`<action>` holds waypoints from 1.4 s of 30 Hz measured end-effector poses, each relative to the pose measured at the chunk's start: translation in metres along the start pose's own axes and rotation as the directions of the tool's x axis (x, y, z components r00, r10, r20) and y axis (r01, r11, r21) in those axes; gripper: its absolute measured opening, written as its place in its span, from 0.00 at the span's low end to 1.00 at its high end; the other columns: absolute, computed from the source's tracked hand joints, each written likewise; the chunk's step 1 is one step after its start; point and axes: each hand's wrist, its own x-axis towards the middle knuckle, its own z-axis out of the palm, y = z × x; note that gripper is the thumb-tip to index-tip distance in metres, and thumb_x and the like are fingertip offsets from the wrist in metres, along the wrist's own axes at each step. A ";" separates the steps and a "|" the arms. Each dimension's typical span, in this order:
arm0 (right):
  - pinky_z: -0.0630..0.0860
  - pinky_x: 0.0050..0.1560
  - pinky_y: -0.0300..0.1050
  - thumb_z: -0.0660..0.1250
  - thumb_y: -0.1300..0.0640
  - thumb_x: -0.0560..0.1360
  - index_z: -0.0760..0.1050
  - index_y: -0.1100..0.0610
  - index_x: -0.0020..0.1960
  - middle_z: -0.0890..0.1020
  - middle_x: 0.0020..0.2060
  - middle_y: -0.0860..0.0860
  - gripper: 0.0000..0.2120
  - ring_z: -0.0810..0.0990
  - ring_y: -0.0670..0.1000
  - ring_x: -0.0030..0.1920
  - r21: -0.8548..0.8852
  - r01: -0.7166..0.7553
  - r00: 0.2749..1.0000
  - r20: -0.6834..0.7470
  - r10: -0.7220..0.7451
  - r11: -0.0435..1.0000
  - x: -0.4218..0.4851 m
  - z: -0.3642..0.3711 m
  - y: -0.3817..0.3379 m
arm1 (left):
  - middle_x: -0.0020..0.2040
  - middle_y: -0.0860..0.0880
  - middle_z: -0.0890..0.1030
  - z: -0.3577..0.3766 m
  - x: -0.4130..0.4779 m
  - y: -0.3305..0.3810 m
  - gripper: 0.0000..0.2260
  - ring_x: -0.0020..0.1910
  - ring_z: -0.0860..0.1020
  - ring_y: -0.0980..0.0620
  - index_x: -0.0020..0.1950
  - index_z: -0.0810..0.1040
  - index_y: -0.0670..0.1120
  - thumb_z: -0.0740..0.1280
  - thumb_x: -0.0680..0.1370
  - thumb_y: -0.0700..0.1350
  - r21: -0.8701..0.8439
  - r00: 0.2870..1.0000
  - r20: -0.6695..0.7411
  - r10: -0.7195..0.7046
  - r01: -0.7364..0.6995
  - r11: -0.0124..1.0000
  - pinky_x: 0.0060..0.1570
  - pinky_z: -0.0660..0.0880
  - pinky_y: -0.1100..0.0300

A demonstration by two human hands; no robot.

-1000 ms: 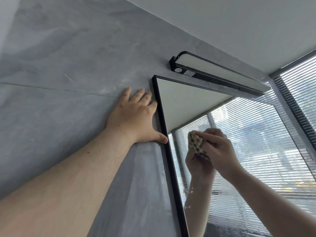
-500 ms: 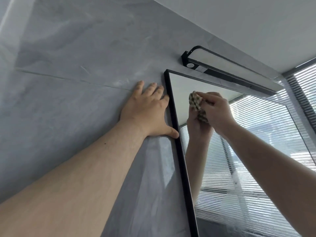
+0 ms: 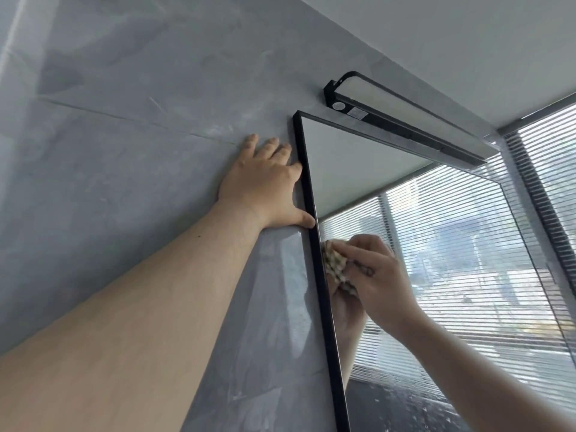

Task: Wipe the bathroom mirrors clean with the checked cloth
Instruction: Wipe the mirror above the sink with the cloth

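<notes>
A black-framed mirror (image 3: 367,169) hangs on the grey tiled wall and reflects window blinds. My right hand (image 3: 378,275) grips the bunched checked cloth (image 3: 335,265) and presses it on the glass close to the mirror's left frame edge. The hand's reflection shows below the cloth. My left hand (image 3: 265,185) lies flat on the wall just left of the frame, fingers spread, thumb touching the frame.
A black bar lamp (image 3: 402,120) is mounted right above the mirror's top edge. A window with horizontal blinds (image 3: 551,145) fills the right side. The grey tiled wall (image 3: 124,151) stretches to the left, and the white ceiling is above.
My right hand has brought the cloth down the glass from near the top left corner to lower along the left edge. My left hand stays on the wall.
</notes>
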 end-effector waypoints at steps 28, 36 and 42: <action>0.71 0.53 0.40 0.71 0.65 0.73 0.83 0.47 0.57 0.74 0.50 0.33 0.18 0.70 0.47 0.53 -0.222 0.222 0.975 0.043 -0.217 0.950 -0.063 -0.011 0.025 | 0.81 0.44 0.54 0.027 -0.104 0.069 0.47 0.81 0.49 0.45 0.80 0.57 0.42 0.62 0.72 0.72 -0.115 0.996 0.071 0.055 -0.047 0.992 0.77 0.38 0.43; 0.75 0.51 0.55 0.68 0.55 0.75 0.83 0.51 0.59 0.78 0.56 0.48 0.14 0.74 0.55 0.52 -0.285 0.381 0.921 0.202 -0.333 0.880 -0.123 -0.028 0.045 | 0.77 0.44 0.67 0.030 -0.111 0.074 0.45 0.78 0.61 0.45 0.75 0.69 0.42 0.67 0.67 0.71 -0.051 0.998 0.043 0.039 -0.037 0.998 0.78 0.47 0.44; 0.77 0.47 0.52 0.70 0.62 0.72 0.84 0.52 0.56 0.81 0.50 0.51 0.15 0.76 0.57 0.48 -0.314 0.255 0.967 0.073 -0.244 0.915 -0.089 -0.016 0.030 | 0.74 0.42 0.71 0.034 -0.112 0.074 0.44 0.75 0.66 0.43 0.71 0.73 0.40 0.71 0.66 0.69 -0.054 0.999 -0.014 0.052 -0.053 0.997 0.76 0.55 0.41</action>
